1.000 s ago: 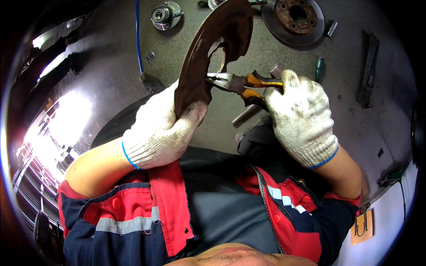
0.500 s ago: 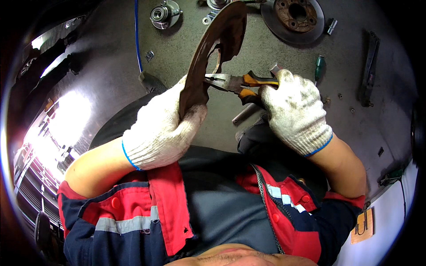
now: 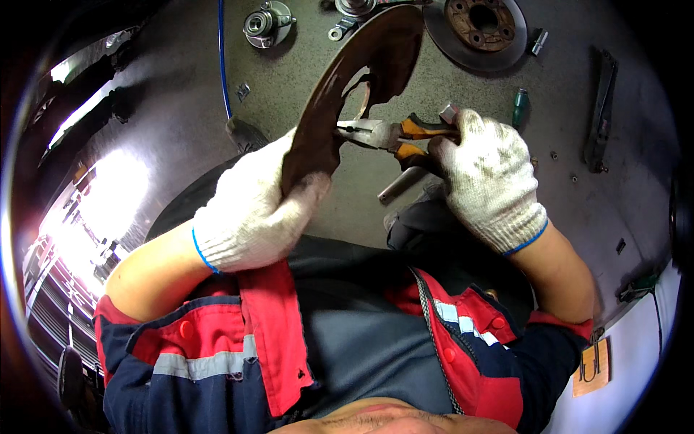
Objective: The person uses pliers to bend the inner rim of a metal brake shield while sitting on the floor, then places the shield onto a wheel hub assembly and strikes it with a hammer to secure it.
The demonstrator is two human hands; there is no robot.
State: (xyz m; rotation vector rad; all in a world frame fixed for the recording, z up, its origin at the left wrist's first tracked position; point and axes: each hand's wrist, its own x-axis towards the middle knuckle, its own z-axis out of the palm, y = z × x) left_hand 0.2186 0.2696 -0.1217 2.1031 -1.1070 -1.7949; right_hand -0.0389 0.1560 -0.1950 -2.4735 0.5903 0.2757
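My left hand (image 3: 253,206), in a white knit glove, grips the lower edge of a rusty brown curved metal shield (image 3: 347,101) and holds it upright on edge. My right hand (image 3: 491,177), also gloved, is closed around the orange and black handles of a pair of pliers (image 3: 383,134). The pliers' jaws touch the inner edge of the shield near its cut-out. Both forearms are bare below red and navy work sleeves.
On the grey floor lie a rusty brake disc (image 3: 481,29), a wheel hub (image 3: 266,23), a green-handled screwdriver (image 3: 520,107), a dark flat tool (image 3: 600,116), a metal rod (image 3: 401,184) and a blue hose (image 3: 223,58). A bright light glares at the left.
The pliers' jaws have stayed at the shield's inner edge while my right hand shifted slightly. The shield has tilted a little in my left hand.
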